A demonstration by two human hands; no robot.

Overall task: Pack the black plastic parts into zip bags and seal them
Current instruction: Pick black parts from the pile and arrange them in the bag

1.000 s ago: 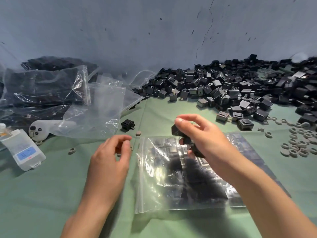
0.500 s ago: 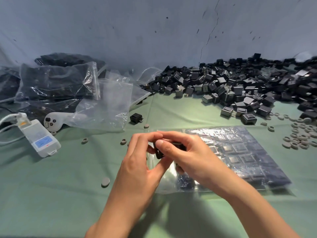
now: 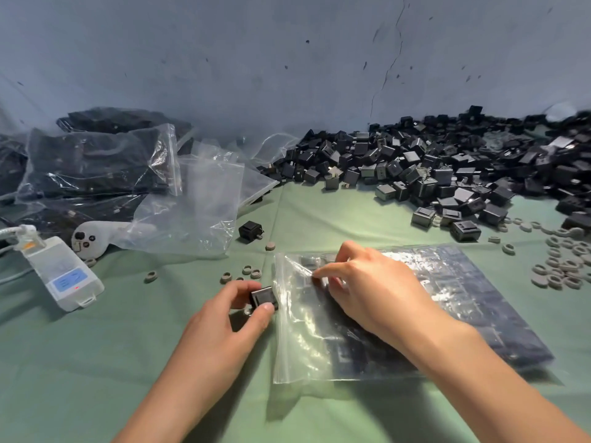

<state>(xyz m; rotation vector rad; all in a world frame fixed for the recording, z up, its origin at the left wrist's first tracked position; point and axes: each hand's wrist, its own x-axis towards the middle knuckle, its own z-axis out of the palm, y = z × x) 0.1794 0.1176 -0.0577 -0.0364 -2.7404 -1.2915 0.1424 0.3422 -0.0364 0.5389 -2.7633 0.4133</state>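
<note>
Black part (image 3: 263, 297), lower centre of frame, sits at the mouth edge of the zip bag (image 3: 463, 302). The left hand (image 3: 224, 321) pinches it between thumb and fingers. The right hand (image 3: 371, 292) pinches the bag's top film near the mouth and lifts it.

Risk (judgement): the opening looks shallow, so the part may catch on the zip strip or knock the packed rows askew. The slack film may also slip from the pinch.

Part: small square housing, glossy recessed face up. Bag: clear, flat, already tiled with parts. Grey rings (image 3: 246, 273) lie just beside the mouth and could be swept in.
</note>
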